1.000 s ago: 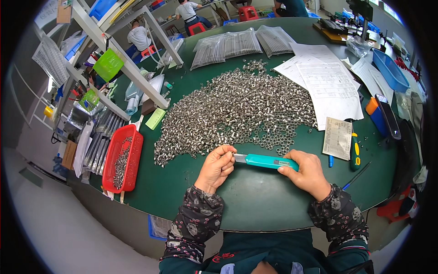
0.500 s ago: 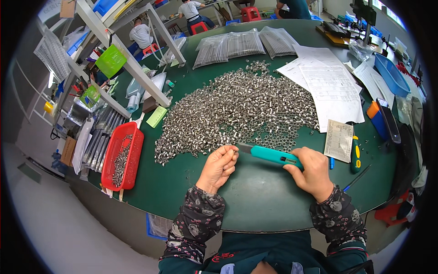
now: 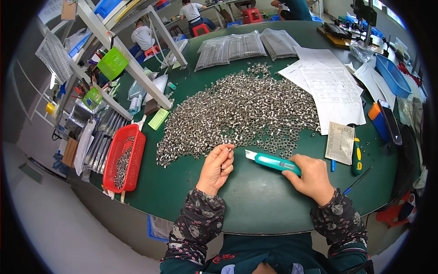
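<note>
My right hand [image 3: 314, 178] is closed round a teal utility knife [image 3: 277, 163]. Its short blade is out and points left, a little apart from my left fingertips. My left hand [image 3: 216, 170] is closed in a pinch just in front of the pile. Whatever sits between its thumb and finger is too small and too covered to make out. Beyond both hands spreads a large heap of small metal rings [image 3: 237, 107], with single rings lying flat along its near right side. All this rests on a green tabletop [image 3: 255, 201].
Left of the heap stands a red basket [image 3: 138, 157] with some metal pieces. To the right lie papers [image 3: 331, 93], a card [image 3: 340, 142], a yellow-and-green handled tool [image 3: 357, 157] and a pen [image 3: 358, 181]. Bagged tubes [image 3: 246, 45] lie behind; a shelf post [image 3: 137, 61] rises at left.
The knife has drawn back from my left fingertips and turned in my right hand, so its blade now shows brighter. My left hand has shifted slightly left, still pinched.
</note>
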`<state>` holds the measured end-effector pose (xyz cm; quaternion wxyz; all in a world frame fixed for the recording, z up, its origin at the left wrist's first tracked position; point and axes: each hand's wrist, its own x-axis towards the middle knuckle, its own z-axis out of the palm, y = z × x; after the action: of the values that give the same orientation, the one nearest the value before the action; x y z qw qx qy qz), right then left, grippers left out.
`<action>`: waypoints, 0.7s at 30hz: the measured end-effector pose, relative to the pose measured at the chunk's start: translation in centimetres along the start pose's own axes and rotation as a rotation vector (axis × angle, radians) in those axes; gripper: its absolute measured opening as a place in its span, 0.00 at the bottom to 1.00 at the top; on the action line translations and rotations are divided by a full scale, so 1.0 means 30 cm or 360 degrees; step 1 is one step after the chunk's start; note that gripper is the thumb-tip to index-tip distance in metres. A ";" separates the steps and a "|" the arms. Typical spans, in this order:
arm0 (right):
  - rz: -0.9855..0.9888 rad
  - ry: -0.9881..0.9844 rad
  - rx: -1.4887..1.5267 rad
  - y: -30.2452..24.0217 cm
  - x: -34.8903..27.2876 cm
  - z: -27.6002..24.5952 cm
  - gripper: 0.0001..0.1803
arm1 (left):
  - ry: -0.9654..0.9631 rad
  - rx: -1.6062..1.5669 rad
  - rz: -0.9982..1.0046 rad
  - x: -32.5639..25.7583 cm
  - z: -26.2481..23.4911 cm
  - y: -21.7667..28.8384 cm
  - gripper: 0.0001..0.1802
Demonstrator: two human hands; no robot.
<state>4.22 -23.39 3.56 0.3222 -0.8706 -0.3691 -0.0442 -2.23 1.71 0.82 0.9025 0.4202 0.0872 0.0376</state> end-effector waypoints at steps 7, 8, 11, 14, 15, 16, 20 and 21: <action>0.0217 -0.0065 0.0601 0.006 -0.001 0.012 0.16 | -0.0039 0.0023 0.0006 0.001 0.014 -0.007 0.10; 0.0218 -0.0065 0.0602 0.005 -0.001 0.010 0.16 | -0.0038 0.0023 0.0005 0.002 0.013 -0.008 0.10; 0.0312 -0.0203 0.0682 0.002 -0.001 0.006 0.17 | -0.0027 0.0137 0.0019 0.003 0.006 -0.012 0.10; 0.0249 -0.0219 0.0778 0.006 -0.002 0.015 0.17 | -0.0013 0.0060 0.0033 0.003 0.007 -0.018 0.11; 0.0213 -0.0195 0.0785 0.009 -0.004 0.019 0.17 | -0.0008 0.0128 0.0055 0.001 0.014 -0.016 0.10; 0.0177 -0.0170 0.0793 0.011 -0.005 0.022 0.16 | -0.0003 0.0195 0.0076 -0.001 0.020 -0.014 0.10; 0.0253 -0.0239 0.0849 0.009 -0.003 0.016 0.16 | 0.0015 0.0283 0.0096 0.000 0.031 -0.014 0.09; 0.0261 -0.0258 0.0839 0.008 -0.002 0.016 0.16 | 0.0074 0.0291 0.0088 -0.001 0.037 -0.011 0.08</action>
<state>4.27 -23.27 3.02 0.5093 -0.7845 -0.3208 0.1491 -2.06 0.66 1.26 0.8567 0.5020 0.0995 0.0640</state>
